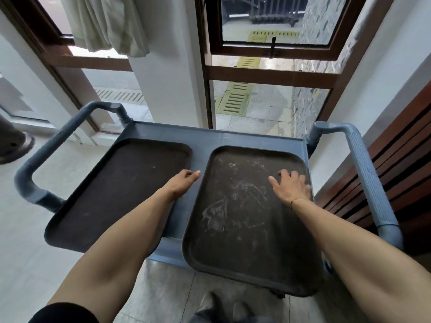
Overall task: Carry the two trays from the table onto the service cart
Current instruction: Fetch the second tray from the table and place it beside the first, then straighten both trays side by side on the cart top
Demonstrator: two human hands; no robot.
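Note:
Two dark brown trays lie side by side on the grey-blue service cart (235, 136). The left tray (116, 194) sits flat near the cart's left handle. The right tray (245, 217), streaked with white smears, overhangs the cart's near edge. My left hand (183, 183) rests by the right tray's left rim, in the gap between the trays, fingers extended. My right hand (291, 186) lies flat on the right tray near its right rim, fingers spread. Neither hand grips anything.
The cart has a ribbed handle on the left (46, 155) and one on the right (368, 178). Beyond it stand a white pillar (168, 78) and a wood-framed glass door (268, 73). A slatted wooden panel (396, 173) runs along the right. Someone's shoe (16, 148) is at the left.

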